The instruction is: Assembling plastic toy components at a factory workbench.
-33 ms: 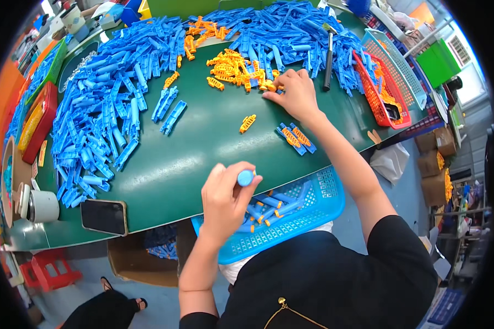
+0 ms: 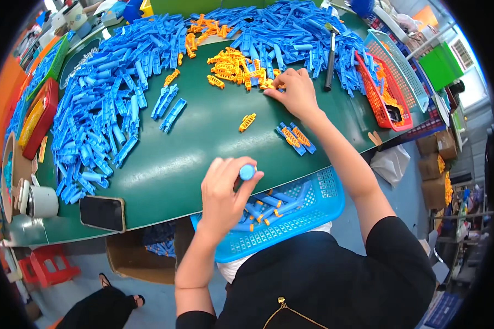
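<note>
My left hand is closed around a blue plastic tube, its round end showing between thumb and fingers, above the table's front edge. Farther off, my right hand reaches to the edge of a heap of small orange plastic pieces. Its thumb and fingertips are bent in on an orange piece there. One orange piece lies alone between the two hands. Under my right forearm, on its left, rest two blue half-shells with orange pieces set in them.
Blue plastic parts pile along the left and back of the green table. A blue basket with blue-and-orange tubes sits at my lap. Around the table are a black-handled tool, a red basket, a phone and a mug.
Almost nothing differs. The view has shifted slightly, and both hands keep their holds.
</note>
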`<state>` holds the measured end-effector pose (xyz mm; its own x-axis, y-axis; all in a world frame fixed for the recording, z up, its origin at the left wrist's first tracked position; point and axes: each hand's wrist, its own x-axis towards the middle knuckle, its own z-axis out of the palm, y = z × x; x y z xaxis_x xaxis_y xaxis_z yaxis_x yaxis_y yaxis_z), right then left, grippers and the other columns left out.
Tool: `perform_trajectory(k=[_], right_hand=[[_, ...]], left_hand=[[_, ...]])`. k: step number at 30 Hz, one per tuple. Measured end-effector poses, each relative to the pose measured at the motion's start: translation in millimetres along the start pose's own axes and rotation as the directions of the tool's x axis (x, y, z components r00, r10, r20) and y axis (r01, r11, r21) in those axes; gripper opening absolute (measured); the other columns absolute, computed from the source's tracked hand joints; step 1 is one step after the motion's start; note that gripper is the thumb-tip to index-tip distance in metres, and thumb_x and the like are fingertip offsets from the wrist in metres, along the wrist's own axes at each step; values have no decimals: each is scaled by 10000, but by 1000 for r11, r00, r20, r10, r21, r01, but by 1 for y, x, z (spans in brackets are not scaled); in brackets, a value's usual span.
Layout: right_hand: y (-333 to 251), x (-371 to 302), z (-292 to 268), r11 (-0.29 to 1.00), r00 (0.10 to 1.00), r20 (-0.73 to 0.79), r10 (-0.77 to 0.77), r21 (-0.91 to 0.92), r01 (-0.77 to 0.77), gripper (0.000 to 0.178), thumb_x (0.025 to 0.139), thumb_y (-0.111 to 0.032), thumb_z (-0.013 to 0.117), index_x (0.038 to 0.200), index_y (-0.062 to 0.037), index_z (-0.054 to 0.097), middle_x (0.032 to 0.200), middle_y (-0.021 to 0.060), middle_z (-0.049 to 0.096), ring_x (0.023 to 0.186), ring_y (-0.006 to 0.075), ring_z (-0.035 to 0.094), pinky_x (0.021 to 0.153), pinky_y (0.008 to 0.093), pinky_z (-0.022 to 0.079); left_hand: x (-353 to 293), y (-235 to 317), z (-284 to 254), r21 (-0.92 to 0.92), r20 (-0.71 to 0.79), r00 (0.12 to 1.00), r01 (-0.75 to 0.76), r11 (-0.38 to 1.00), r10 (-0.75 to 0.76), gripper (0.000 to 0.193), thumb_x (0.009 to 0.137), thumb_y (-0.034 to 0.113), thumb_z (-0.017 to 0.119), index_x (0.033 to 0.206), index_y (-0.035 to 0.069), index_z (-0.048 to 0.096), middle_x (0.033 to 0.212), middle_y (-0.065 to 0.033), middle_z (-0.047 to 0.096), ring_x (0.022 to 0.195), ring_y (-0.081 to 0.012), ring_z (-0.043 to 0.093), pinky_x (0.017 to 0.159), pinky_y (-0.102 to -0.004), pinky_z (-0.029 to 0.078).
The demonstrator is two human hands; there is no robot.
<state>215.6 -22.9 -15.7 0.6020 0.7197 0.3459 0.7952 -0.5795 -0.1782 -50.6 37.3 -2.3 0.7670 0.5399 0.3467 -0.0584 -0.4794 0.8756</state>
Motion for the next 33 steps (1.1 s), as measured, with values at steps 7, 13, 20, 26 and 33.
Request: perform_trajectory(k=[7,13,20,26,33], right_hand=[[-30,-38,-37,403,927,354,-121,871,-280,187,765,-143,717,880,1,692,821,69,683,759,120,611,697,272,493],[-47,-73,-56,133,790,507,-346,860,-493,254,807,-37,663,1054,20,650,802,41,640,796,83,591,730,217,481],[-56,-84,-50,496,921,6,-391,844,205,332,681,-66,726,1010,-46,683,698,47,585,618,171,527,593,287,392],[-51,-68,-53,489,869,91,-487,853,184,294,669,-69,744,959,-48,699,665,49,586,624,171,532,613,285,404],[-47,-64,-47,467,850,145,-507,875,130,270,654,-71,763,915,-37,700,644,48,585,644,148,548,618,276,405]], left_hand=[[12,-22,30,62,-56,998,11,998,-7,173,733,42,682,868,2,581,849,-104,596,791,-264,585,717,-325,458],[14,-23,40,154,-59,989,-125,980,135,216,699,25,685,888,16,580,858,-117,603,765,-307,580,658,-372,462],[15,-21,38,141,2,998,-65,988,65,211,731,41,647,923,-17,582,852,-138,606,793,-306,606,680,-339,474],[18,-24,35,137,32,993,-119,983,116,222,727,62,660,924,-11,587,860,-129,614,795,-306,608,668,-342,477],[15,-35,30,54,118,992,-57,997,50,269,781,132,622,1004,-12,578,956,-121,614,912,-251,602,789,-336,459]])
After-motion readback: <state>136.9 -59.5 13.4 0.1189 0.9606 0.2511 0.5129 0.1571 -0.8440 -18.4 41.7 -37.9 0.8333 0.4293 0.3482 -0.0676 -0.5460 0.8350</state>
